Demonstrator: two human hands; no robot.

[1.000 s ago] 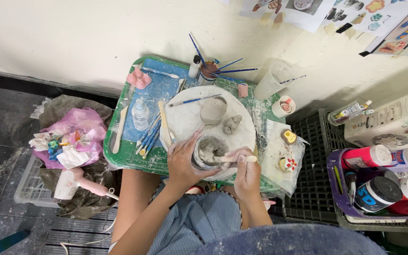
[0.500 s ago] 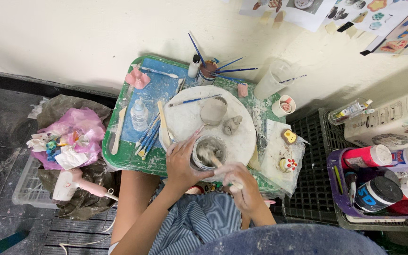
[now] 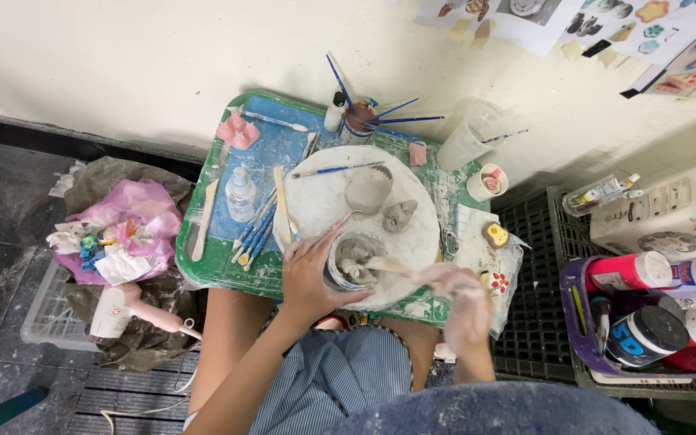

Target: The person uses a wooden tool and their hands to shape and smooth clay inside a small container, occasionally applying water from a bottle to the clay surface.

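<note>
wet grey clay cup, matt; chalky white round board; paint-smeared green plastic tray.

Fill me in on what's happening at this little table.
A person sits at a green tray working clay. The left hand cups a small clay pot at the near edge of a round white board. The right hand, blurred, holds a wooden stick that reaches into the pot. A clay disc and a clay lump lie farther back on the board.

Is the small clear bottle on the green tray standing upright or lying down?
Lying down. The clear bottle shows its full side from above, cap pointing toward the wall, on the blue mat of the green tray.
</note>
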